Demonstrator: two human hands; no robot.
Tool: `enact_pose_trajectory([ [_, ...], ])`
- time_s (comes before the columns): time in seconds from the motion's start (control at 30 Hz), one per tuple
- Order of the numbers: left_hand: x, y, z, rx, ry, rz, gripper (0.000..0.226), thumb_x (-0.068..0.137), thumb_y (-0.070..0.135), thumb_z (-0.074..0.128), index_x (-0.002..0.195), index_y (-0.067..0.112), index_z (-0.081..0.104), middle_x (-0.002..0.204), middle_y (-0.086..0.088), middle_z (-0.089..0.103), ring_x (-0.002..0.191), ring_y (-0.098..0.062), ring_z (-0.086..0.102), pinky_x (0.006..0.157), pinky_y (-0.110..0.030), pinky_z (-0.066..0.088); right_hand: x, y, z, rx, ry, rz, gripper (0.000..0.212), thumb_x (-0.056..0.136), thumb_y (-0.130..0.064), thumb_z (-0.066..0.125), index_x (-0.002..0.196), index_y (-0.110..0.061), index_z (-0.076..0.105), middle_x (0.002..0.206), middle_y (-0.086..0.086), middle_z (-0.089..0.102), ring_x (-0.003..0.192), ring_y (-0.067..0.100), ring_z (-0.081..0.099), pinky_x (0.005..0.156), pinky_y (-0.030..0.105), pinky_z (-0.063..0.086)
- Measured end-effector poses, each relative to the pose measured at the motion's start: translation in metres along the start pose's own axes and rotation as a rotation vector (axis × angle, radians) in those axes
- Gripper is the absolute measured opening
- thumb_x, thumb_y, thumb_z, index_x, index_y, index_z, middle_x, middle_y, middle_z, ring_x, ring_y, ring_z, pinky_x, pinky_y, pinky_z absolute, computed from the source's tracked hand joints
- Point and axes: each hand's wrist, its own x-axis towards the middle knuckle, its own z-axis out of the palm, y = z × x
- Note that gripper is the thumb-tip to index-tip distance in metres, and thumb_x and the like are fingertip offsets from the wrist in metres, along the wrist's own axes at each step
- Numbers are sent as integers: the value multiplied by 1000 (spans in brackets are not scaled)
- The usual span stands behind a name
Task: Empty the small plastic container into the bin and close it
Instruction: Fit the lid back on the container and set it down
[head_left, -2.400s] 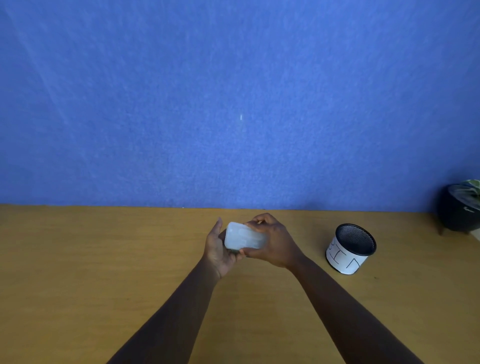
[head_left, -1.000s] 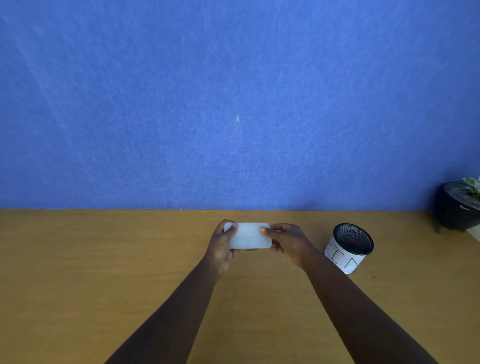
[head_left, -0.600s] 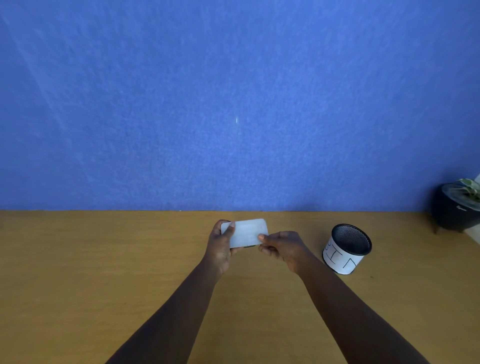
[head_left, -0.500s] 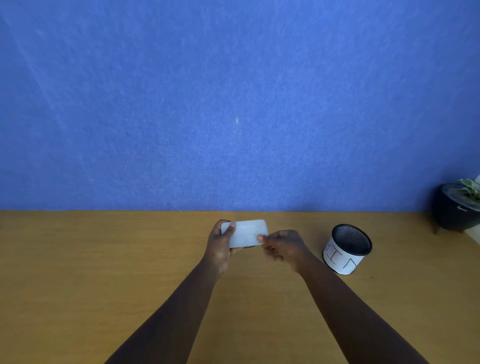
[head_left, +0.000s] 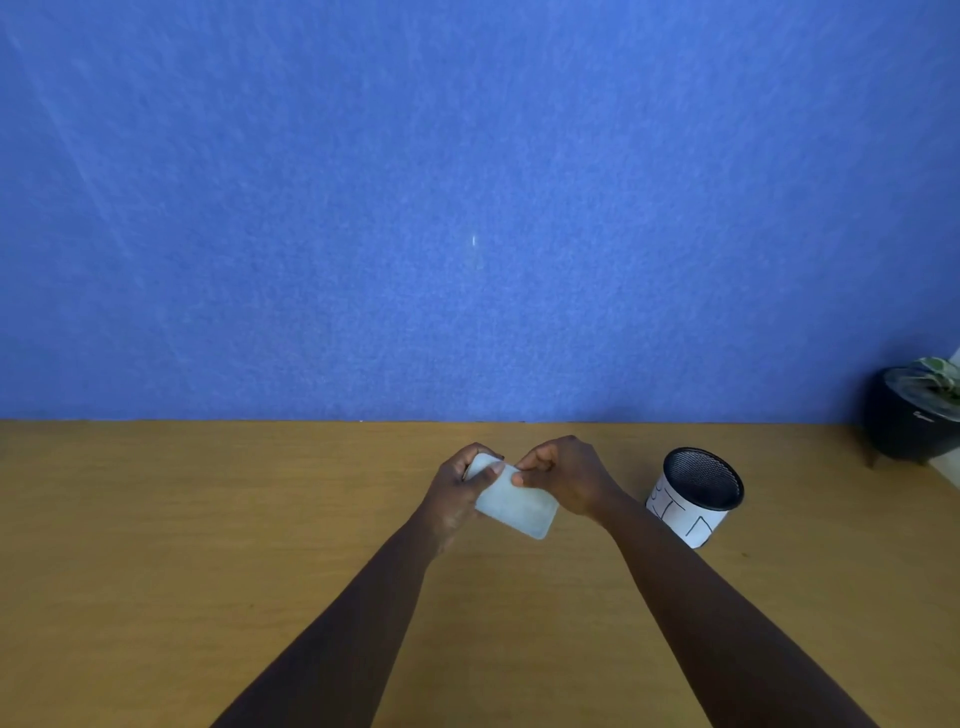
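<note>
A blue wall (head_left: 467, 208) is filling the upper half of the frame, and a wooden table (head_left: 208, 545) is spreading across the lower half. A black pot (head_left: 906, 415) is sitting at the right edge. The bin (head_left: 696, 496) is standing right of centre, near the hands but apart. At centre, the left hand (head_left: 454, 493) is gripping the tilted container (head_left: 511, 501) by its end, while the right hand (head_left: 563, 475) is pinching its upper edge. The lid-opening step seems to be under way; whether the lid is lifting cannot be told. Next, the lid likely needs prying up before carrying the container over the bin.
</note>
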Motion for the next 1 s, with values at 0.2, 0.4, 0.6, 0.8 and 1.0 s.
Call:
enact_pose_trajectory([
  [0.2,1,4,-1,-236,199,-6,13,86,10,64,94,19,57,94,0,58,82,-12,60,50,-19,53,-3,7,3,356,62,127,21,77,-14,72,92,0,70,90,13,69,78,19,61,66,25,47],
  [0.4,-4,2,0,-229,163,-190,15,83,17,69,72,7,63,72,-4,71,59,-13,72,46,-23,56,-9,6,9,652,109,219,27,82,-8,66,101,10,64,97,21,65,71,20,61,58,27,49],
  [0.6,-1,2,2,-135,204,-102,27,84,9,67,58,8,60,56,-1,67,44,-7,66,45,-21,55,-8,9,13,672,125,238,24,81,-11,67,97,7,65,91,17,66,65,14,62,53,23,50],
  [0.8,-3,7,4,-93,205,-121,25,85,18,66,62,10,60,61,-2,67,47,-6,67,46,-23,55,-6,9,17,719,192,252,22,80,-8,68,94,8,66,98,25,67,68,19,62,59,29,51],
  [1.0,-7,8,-1,-93,36,-243,8,80,17,72,78,11,67,66,3,74,59,-9,72,51,-23,57,-8,10,16,764,215,280,17,81,-9,68,89,5,67,101,25,68,68,20,63,55,27,53],
])
